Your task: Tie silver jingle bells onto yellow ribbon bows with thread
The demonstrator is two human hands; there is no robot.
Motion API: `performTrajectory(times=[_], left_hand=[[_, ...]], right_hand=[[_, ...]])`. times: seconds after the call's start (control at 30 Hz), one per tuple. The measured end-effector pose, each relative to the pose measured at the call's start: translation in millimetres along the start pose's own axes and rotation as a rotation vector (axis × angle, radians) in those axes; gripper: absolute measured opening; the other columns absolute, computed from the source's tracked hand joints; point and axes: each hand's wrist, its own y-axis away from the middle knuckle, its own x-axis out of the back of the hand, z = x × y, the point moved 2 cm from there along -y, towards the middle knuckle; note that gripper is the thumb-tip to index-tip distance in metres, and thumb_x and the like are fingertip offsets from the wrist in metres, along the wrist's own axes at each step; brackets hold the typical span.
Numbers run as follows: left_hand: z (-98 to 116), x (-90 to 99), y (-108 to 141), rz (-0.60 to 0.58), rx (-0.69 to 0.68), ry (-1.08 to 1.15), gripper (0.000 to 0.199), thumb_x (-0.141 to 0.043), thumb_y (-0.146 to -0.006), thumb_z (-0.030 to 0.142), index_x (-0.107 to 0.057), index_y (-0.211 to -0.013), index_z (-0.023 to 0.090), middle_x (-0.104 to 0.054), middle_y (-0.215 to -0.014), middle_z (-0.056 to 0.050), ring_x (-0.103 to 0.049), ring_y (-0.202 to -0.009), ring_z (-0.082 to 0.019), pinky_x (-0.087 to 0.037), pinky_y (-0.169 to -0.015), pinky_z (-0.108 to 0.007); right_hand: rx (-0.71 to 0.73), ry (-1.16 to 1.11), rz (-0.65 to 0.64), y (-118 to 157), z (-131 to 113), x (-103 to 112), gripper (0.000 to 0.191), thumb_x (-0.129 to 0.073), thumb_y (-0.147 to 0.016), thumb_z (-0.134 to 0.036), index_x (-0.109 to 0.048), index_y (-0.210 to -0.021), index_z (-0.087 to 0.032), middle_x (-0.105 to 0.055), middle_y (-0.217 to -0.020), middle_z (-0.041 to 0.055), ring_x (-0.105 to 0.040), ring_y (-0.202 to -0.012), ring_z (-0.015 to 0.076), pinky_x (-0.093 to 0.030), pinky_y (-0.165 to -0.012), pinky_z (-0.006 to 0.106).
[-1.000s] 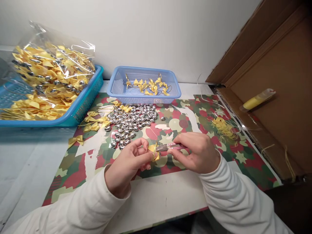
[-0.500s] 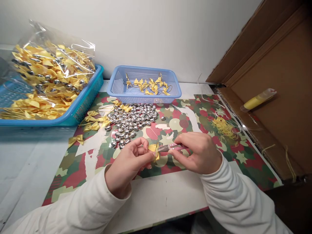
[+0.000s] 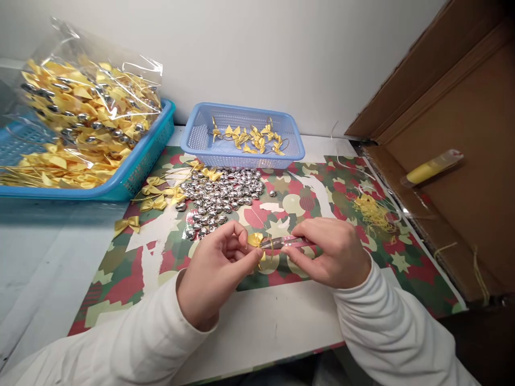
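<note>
My left hand [image 3: 219, 268] pinches a yellow ribbon bow [image 3: 256, 239] with a gold cord loop at its right side. My right hand [image 3: 332, 251] is closed around a small pink-handled tool [image 3: 287, 242], perhaps tweezers or scissors. The metal tip of the tool points left and meets the bow beside the loop. Behind my left hand lies a pile of silver bells or beads [image 3: 221, 194]. More yellow bows [image 3: 153, 194] rest at the left of the pile.
A blue basket [image 3: 243, 159] with yellow bows stands at the back. At left, a larger blue basket [image 3: 132, 171] holds bows and a filled clear bag [image 3: 92, 102]. Yellow thread scraps [image 3: 372, 212] lie at right, near a cardboard wall [image 3: 454, 102] with a yellow tube [image 3: 432, 167].
The gold cord loop has turned and now shows as a wider ring around the tool's tip. My left hand has shifted slightly right. The whole view has moved a little.
</note>
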Motion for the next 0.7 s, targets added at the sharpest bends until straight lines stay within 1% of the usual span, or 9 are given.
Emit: performTrajectory(times=[0.27,0.5,0.6,0.7], left_hand=[[0.5,-0.4,-1.1,0.012,0.007,-0.015,0.031,-0.07,-0.072,0.025,-0.04,-0.069,0.021,-0.051,-0.053,0.008,-0.043,-0.045,-0.006,-0.032,-0.04,-0.014],[1.3,-0.4,-0.6,0.005,0.014,0.004,0.032,-0.072,-0.071,0.026,-0.04,-0.068,0.021,-0.051,-0.054,0.007,-0.046,-0.047,-0.007,-0.033,-0.041,-0.015],[2.0,0.5,-1.1,-0.015,0.023,0.063,0.034,-0.073,-0.071,0.025,-0.039,-0.068,0.02,-0.05,-0.054,0.008,-0.047,-0.047,-0.006,-0.036,-0.043,-0.015],[1.7,2.5,-2.7,-0.04,0.071,0.148,0.038,-0.076,-0.07,0.027,-0.038,-0.071,0.02,-0.048,-0.053,0.011,-0.045,-0.045,-0.004,-0.04,-0.045,-0.015]], right_hand=[[-0.001,0.007,-0.006,-0.4,-0.3,0.1,0.024,-0.06,-0.084,-0.034,-0.06,-0.067,-0.017,-0.059,-0.056,0.0001,-0.05,-0.049,0.0118,-0.034,-0.05,0.025],[-0.003,0.001,-0.016,-0.3,-0.7,0.3,0.024,-0.058,-0.085,-0.032,-0.057,-0.065,-0.018,-0.057,-0.053,-0.001,-0.048,-0.048,0.0112,-0.033,-0.05,0.025],[-0.09,-0.087,-0.037,0.2,5.6,3.7,0.021,-0.059,-0.083,-0.034,-0.057,-0.069,-0.018,-0.058,-0.055,-0.0017,-0.048,-0.048,0.0105,-0.034,-0.05,0.023],[-0.273,-0.185,-0.034,1.6,18.9,5.8,0.022,-0.056,-0.084,-0.037,-0.056,-0.073,-0.019,-0.056,-0.053,-0.0032,-0.048,-0.047,0.0105,-0.034,-0.049,0.022]])
